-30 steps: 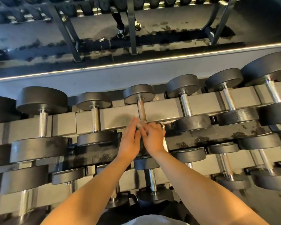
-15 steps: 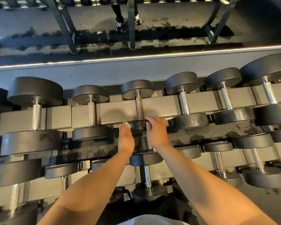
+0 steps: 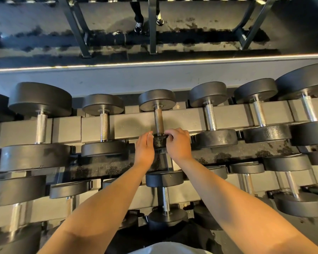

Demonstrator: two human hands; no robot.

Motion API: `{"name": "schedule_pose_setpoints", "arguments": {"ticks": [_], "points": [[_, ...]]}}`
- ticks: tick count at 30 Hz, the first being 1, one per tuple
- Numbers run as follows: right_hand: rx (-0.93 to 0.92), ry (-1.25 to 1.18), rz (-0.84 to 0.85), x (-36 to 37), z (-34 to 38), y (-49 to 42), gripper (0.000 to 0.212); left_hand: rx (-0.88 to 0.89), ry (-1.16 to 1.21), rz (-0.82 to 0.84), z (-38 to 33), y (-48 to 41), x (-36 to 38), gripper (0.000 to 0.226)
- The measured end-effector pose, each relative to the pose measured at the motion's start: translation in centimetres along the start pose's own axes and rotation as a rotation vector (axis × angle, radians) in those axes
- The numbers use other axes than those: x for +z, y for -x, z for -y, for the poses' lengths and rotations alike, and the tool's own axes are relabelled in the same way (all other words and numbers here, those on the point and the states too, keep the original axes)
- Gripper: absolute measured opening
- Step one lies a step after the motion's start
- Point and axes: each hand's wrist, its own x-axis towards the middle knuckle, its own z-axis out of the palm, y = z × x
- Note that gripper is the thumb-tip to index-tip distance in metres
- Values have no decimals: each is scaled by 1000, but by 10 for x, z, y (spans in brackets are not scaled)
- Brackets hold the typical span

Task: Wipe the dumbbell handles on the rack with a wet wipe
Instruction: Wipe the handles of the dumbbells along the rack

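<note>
Top tier of the rack (image 3: 132, 125), seen from above. Our left hand (image 3: 144, 148) and right hand (image 3: 176, 143) flank the near head (image 3: 159, 141) of the small centre dumbbell (image 3: 157, 114); the left fingers lie fairly straight against its side, the right fingers curl over its top edge, so the right grip is closed on the head and the left merely touches it. No wet wipe can be made out in either hand; one may be hidden beneath the fingers.

We judge the dumbbell to be dense and rigid, heavy for its size, with rubber-coated heads that resist slipping and a knurled steel handle (image 3: 158, 119) that will catch a wipe well. It sits crosswise on the rail, so we would steady it at a head and wrap the wipe around the bare handle between the heads.

Count: seven dumbbells show at least partly on the top tier, one cut off at the left edge; lower tiers hold more, too hidden to count. Two hands.
</note>
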Motion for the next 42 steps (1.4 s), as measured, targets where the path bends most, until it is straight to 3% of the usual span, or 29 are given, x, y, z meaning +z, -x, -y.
{"name": "schedule_pose_setpoints", "arguments": {"ticks": [3, 8, 12, 17, 20, 26, 29, 33, 36, 39, 42], "points": [[21, -36, -7, 2, 3, -6, 29, -201, 22, 8, -3, -19, -7, 31], [48, -111, -6, 10, 3, -26, 25, -319, -9, 43, -1, -53, -21, 27], [192, -279, 61, 15, 7, -52, 28, -234, -48, -29, -9, -85, -22, 21], [243, -98, 83, 22, 8, -59, 29, -107, 38, -90, -36, -115, -7, 22], [256, -82, 45, 23, 8, -61, 31, -141, 186, -73, -51, -116, 10, 29], [285, -143, -1, 26, 4, -61, 27, -53, 141, -203, -51, -124, 27, 9], [283, -108, -1, 27, 4, -63, 27, -18, 61, -158, -50, -127, 28, 12], [285, -105, 22, 27, 3, -62, 26, -231, 52, -157, -45, -121, 21, 12], [290, -109, 36, 26, 3, -61, 26, -309, 113, 10, -40, -109, 7, 7], [294, -111, 40, 26, 3, -61, 26, -301, 23, 117, -31, -100, -5, 11], [297, -122, 36, 28, 4, -61, 27, -198, 24, 2, -34, -97, -8, 4]]}}
